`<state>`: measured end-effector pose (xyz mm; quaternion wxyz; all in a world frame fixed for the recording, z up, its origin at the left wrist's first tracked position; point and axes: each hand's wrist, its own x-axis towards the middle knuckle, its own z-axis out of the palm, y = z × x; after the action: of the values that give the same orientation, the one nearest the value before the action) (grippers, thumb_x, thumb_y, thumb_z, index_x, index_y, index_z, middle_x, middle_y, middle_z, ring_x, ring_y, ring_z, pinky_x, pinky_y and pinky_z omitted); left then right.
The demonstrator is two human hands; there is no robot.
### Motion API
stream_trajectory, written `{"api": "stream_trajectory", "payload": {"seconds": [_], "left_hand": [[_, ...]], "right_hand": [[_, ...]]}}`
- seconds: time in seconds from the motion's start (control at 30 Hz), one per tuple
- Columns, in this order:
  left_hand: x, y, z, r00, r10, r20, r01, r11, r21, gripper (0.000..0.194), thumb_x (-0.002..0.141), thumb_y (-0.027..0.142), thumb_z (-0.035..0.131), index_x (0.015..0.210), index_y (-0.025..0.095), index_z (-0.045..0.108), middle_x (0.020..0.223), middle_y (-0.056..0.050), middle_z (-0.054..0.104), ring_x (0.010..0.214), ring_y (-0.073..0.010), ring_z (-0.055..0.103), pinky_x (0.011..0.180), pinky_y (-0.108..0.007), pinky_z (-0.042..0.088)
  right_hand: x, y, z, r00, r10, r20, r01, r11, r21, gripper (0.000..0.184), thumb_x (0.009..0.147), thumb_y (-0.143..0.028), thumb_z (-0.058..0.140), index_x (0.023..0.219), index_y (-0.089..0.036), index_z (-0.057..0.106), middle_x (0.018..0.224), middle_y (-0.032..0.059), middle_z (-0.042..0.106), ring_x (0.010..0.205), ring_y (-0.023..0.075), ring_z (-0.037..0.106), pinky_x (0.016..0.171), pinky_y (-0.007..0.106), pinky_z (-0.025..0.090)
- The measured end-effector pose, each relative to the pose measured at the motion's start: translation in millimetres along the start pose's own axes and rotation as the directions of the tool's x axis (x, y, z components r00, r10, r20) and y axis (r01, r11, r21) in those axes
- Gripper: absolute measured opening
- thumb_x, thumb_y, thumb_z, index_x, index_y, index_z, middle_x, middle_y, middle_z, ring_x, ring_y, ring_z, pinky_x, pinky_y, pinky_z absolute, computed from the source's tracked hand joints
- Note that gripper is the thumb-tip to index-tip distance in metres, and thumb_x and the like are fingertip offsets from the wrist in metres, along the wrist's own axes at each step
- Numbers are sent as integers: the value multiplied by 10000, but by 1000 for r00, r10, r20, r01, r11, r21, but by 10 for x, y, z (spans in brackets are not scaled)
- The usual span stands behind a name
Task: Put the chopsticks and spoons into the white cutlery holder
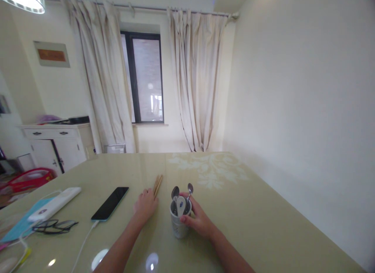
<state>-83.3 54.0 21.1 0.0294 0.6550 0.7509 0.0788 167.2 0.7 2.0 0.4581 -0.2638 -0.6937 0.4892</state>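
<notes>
A bundle of wooden chopsticks [158,186] juts out beyond my left hand [145,205], whose fingers are curled over their near ends at the table surface. To the right stands a grey-white patterned cup [179,228]. My right hand [199,222] wraps its upper right side, thumb in front and fingers behind the rim. Inside the cup are two metal spoons, one on the left [175,192] and one on the right [190,188], and a white spoon [181,205] with a blue mark. Their lower ends are hidden.
On the glossy table [234,226], a black-screened phone [110,203] with a white cable lies left of my left hand. Farther left are eyeglasses [55,226], a white power strip [55,204] and a blue sheet [17,226]. A wall [307,108] runs along the right.
</notes>
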Motion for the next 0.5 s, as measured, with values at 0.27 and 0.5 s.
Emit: {"api": "stream_trajectory", "payload": {"seconds": [0.27, 0.5], "left_hand": [[-51, -28, -133, 993, 42, -112, -56, 990, -127, 392, 917, 291, 600, 1271, 133, 653, 1315, -204, 682, 1231, -351, 657, 1008, -444, 517], [-265, 324, -368, 914, 363, -180, -367, 555, -746, 434, 924, 597, 564, 1017, 230, 775, 1023, -79, 806, 967, -276, 735, 838, -364, 572]], "right_hand": [[-8, -19, 6, 1000, 14, -11, -14, 1000, -2, 884, 812, -669, 826, 1485, -207, 487, 1368, 156, 675, 1257, 341, 633, 1103, 478, 443], [5, -30, 13, 999, -34, 10, 34, 999, 11, 834, 831, -644, 822, 1478, -225, 505, 1402, 145, 658, 1294, 339, 613, 1117, 471, 437]]}}
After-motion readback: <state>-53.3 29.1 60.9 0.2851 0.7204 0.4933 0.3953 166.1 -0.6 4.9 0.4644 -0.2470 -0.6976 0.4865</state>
